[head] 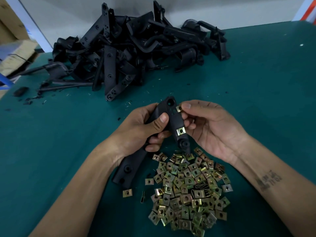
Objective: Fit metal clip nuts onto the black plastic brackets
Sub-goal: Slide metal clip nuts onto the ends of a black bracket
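Note:
My left hand [147,127] grips a long black plastic bracket [174,120] around its middle, holding it above the green table. One brass-coloured clip nut [181,131] sits on the bracket's right edge, near its lower boss. My right hand [210,127] pinches a second clip nut [179,108] between thumb and forefinger, against the bracket's right edge just below the round hole at its top. The bracket's lower end [126,170] reaches down to the table under my left wrist.
A heap of loose clip nuts [189,190] lies on the green table [256,100] under my hands, with a stray nut [127,193] to its left. A big pile of black brackets [133,53] fills the back. Cardboard boxes [15,53] stand at the far left.

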### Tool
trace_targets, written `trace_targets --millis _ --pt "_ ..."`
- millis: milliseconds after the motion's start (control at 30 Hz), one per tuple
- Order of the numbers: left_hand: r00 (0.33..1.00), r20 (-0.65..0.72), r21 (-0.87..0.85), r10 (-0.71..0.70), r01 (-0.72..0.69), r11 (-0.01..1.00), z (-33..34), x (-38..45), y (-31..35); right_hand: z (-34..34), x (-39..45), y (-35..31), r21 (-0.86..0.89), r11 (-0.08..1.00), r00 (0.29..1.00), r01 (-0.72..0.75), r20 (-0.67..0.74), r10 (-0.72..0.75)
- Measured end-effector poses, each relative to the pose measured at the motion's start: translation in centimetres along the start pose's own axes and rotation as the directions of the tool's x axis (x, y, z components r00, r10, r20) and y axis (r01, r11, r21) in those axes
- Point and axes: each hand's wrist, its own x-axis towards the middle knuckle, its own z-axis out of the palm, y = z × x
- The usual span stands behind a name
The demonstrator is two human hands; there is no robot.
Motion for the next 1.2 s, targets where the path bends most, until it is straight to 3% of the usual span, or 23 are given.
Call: trace_targets --millis 167,400,500,600,767,1200 --pt "1.0 -0.002 -0.016 -0.003 0.003 1.0 -0.1 0.1 -0.1 -0.1 0.1 0.3 -0.104 0.987 0.991 0.12 -0.048 -0.126" --pt "1.0 -0.023 0.013 -0.013 0.013 1.0 0.0 0.0 0.1 -0.3 0.0 -0.1 -0.143 0.988 0.997 0.061 0.047 -0.055" --pt "1.0 -0.029 0.023 -0.012 0.013 1.0 0.0 -0.1 0.2 -0.3 0.1 0.4 -0.205 0.96 0.981 0.193 0.06 -0.185" --pt "0.999 -0.033 0.015 -0.021 0.022 1.0 0.2 -0.2 0.2 -0.5 0.4 0.9 -0.394 0.851 0.934 0.347 0.062 -0.351" --pt "0.999 -0.049 0.055 -0.02 0.023 0.998 0.2 -0.2 0.3 -0.9 0.6 1.3 -0.5 0.734 0.872 0.459 0.096 -0.479" --pt "0.998 -0.045 0.08 -0.033 0.037 0.996 0.4 -0.1 0.6 -1.1 0.8 1.6 -0.504 0.682 0.828 0.53 0.131 -0.546"
